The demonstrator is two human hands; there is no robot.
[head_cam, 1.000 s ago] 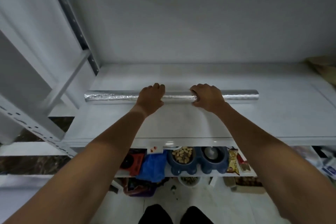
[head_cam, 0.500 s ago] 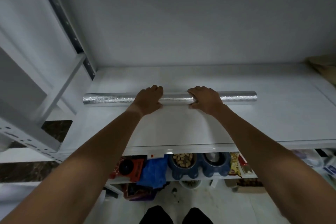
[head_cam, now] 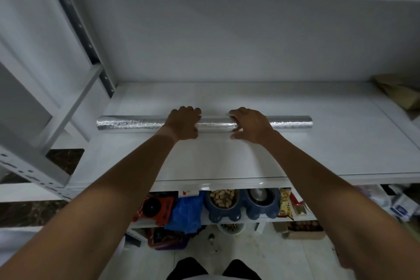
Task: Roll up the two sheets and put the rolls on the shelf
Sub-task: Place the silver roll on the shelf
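A long silver foil roll (head_cam: 136, 124) lies crosswise on the white shelf (head_cam: 341, 143), about midway between its front edge and the back wall. My left hand (head_cam: 184, 125) grips the roll left of its middle, fingers curled over the top. My right hand (head_cam: 250, 126) arches over the roll right of its middle. Its fingers are spread above the roll and its thumb sits just in front, loosened rather than clamped. Only one roll is in view. A pale glossy layer (head_cam: 227, 161) covers the shelf in front of the roll.
A brown paper item (head_cam: 400, 91) lies at the shelf's back right corner. A slotted metal upright (head_cam: 84, 36) and a diagonal brace (head_cam: 68, 109) stand at the left. The lower shelf holds blue bowls (head_cam: 241, 204), a blue bag (head_cam: 186, 213) and packets.
The roll stays where it lay on the shelf. My right hand has loosened, with its fingers and thumb spread wider than the roll. My left hand holds as before.
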